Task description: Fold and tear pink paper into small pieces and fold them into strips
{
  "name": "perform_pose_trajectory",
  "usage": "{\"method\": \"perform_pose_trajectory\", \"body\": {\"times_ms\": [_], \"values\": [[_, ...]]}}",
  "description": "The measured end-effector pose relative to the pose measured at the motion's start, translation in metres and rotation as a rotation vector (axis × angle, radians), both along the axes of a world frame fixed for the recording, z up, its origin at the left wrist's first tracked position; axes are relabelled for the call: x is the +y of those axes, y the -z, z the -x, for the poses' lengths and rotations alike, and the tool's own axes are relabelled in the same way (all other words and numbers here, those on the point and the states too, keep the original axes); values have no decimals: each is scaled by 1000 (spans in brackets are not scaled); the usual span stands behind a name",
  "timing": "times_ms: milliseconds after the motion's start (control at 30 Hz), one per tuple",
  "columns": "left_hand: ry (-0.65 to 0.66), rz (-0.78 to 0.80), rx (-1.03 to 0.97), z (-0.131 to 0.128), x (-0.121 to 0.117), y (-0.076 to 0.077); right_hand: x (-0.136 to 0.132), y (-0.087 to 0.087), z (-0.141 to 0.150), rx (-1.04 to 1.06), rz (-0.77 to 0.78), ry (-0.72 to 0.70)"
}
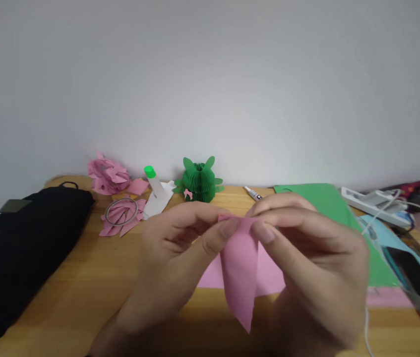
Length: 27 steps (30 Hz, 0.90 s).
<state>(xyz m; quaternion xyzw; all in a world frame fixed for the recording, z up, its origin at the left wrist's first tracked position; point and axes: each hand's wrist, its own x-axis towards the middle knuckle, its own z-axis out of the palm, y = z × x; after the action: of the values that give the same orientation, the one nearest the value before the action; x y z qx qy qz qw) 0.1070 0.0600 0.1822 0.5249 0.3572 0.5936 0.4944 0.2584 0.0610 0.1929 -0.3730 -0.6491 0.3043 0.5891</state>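
A narrow piece of pink paper (240,272) hangs upright between my hands, its pointed lower end curling a little. My left hand (180,263) pinches its top left corner between thumb and fingers. At the top right corner, the thumb and fingers of my right hand (310,263) pinch the same paper. Behind it, a larger pink sheet (272,277) lies on the wooden table (94,297), partly hidden by my hands. A green folded-paper cactus (199,181) with a small pink paper piece (188,194) on its front stands by the wall.
A black cloth bag (27,243) covers the left side. Pink scraps (109,173), a ring (121,212) and a green-capped glue stick (153,181) sit back left. Behind my right hand are a pen-like tube (253,193), green paper (336,208), a power strip (377,206) and a phone (418,277).
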Motion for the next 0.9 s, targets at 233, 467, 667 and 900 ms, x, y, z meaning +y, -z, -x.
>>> {"method": "perform_pose_trajectory", "body": {"times_ms": [233,467,667,900], "values": [[5,22,-41,-1,1,2,1,1,-1,-17,-15,0],[-43,-44,30,5,-2,3,2,1,-2,-37,-36,-21],[-50,-66,103,5,1,2,2,1,-3,-19,-21,-17],[227,35,39,4,-1,0,4,4,-1,98,2,43]]}}
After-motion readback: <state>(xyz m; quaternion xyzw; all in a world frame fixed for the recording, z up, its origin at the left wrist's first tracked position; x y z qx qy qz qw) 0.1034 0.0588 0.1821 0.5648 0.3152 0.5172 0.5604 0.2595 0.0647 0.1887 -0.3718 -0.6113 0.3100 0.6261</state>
